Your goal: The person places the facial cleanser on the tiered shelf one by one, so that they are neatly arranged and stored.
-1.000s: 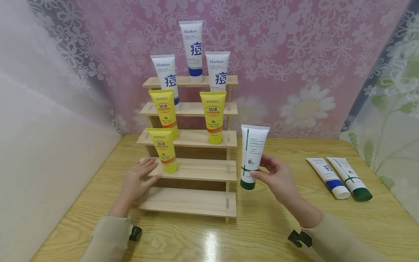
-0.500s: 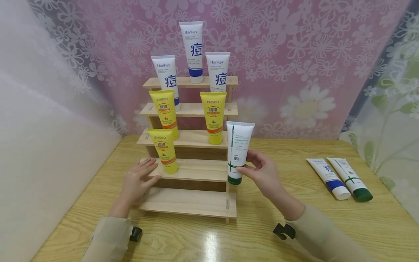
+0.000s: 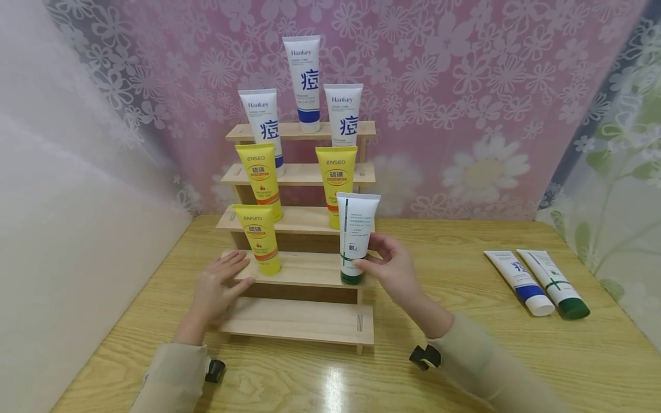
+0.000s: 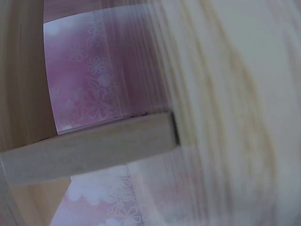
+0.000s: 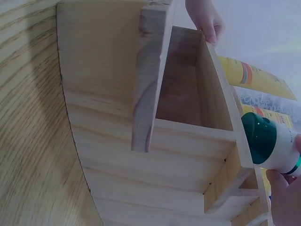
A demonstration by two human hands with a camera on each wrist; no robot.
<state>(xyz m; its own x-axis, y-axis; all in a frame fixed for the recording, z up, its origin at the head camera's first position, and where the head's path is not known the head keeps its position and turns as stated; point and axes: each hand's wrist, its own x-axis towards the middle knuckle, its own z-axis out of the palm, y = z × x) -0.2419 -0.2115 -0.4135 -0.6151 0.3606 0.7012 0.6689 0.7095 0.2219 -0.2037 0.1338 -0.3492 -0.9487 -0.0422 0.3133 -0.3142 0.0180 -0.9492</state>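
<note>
My right hand (image 3: 395, 269) pinches a white squeeze tube (image 3: 357, 229) low on its body, thumb in front. The tube stands upright, green cap (image 5: 259, 136) down, at the right end of the second step from the bottom of a wooden tiered stand (image 3: 299, 321). My left hand (image 3: 217, 287) rests with extended fingers on the left end of that same step, beside a yellow tube (image 3: 262, 241). In the left wrist view only the stand's boards (image 4: 94, 150) show, close up. The right wrist view shows the cap right at the step's edge.
Two more yellow tubes (image 3: 258, 178) stand on the middle step. Higher up are several white and blue tubes (image 3: 304, 80). On the table (image 3: 465, 367) at the right lie a white and blue tube (image 3: 518, 281) and a white and green tube (image 3: 555, 284). A flowered backdrop (image 3: 439, 115) rises behind.
My right hand has carried the white and green tube leftward, from beside the stand to over the second step's right end. My left hand has stayed in place.
</note>
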